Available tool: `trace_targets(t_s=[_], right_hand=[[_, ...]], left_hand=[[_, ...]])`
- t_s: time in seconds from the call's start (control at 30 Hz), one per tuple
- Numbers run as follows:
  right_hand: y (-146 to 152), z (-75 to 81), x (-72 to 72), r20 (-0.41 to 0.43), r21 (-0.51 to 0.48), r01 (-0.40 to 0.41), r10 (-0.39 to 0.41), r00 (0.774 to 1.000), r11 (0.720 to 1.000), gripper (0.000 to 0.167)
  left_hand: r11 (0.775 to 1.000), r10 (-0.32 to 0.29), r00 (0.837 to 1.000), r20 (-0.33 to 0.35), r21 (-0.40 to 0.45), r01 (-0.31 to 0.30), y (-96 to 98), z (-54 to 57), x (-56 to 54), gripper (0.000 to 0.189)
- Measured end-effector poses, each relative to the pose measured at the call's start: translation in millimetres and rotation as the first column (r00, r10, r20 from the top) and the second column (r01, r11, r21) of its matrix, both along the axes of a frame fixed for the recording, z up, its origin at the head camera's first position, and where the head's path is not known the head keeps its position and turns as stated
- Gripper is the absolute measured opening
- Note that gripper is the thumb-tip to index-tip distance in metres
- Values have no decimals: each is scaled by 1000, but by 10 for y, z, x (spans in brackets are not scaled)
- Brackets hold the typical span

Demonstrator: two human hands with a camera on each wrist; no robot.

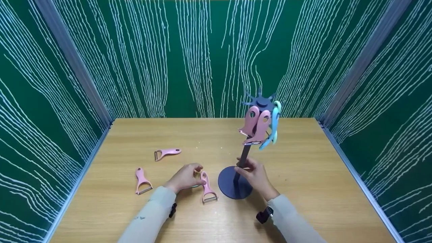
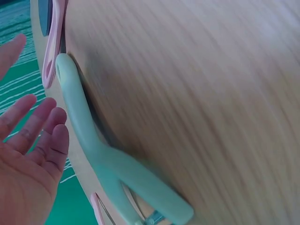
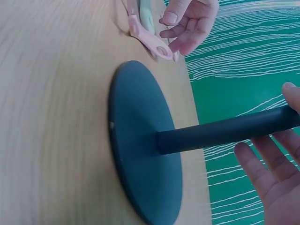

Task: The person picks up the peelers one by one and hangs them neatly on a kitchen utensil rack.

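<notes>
A dark round-based stand [image 1: 236, 189] rises to a spoked top, and my right hand [image 1: 255, 175] grips its post, thumb on one side and fingers on the other. Two pink peelers [image 1: 261, 126] hang from the spokes beside a light-blue peeler [image 1: 274, 125] and a mint-green one behind it. Over the table, my left hand [image 1: 185, 177] hovers with parted fingers, holding nothing. Close to its fingertips lies a pink peeler [image 1: 206, 187]. Under that hand is a mint-green peeler [image 2: 86, 122], mostly hidden in the head view but plain in the left wrist view.
Two more pink peelers lie farther left: one peeler [image 1: 167, 152] toward the back, another peeler [image 1: 143, 182] nearer the front. The wooden table [image 1: 303, 162] is enclosed by green walls with white streaks and metal corner posts [image 1: 76, 60].
</notes>
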State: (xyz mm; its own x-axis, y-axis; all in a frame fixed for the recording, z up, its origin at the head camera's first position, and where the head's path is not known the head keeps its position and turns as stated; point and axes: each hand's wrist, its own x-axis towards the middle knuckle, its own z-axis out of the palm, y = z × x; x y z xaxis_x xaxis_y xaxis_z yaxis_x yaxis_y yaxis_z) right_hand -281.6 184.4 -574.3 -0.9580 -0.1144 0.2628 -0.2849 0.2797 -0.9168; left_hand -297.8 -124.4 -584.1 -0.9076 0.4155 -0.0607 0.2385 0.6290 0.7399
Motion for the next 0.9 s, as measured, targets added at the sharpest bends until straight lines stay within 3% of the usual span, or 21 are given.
trace_targets(t_s=[0.33,0.7,0.9], right_hand=[[-10,-66,0,-42,-5,14,-15,999,1000,16],[-10,-110,-10,-6,-48,0,-1,1000,999,13],[-17,-97,-1,5,-41,0,1,1000,999,12]], left_hand=[[996,16,1000,-8,-93,-17,84,-36,-2,60],[993,14,998,-60,-112,-21,154,-98,-4,70],[986,54,998,-36,-156,-59,202,-114,13,62]])
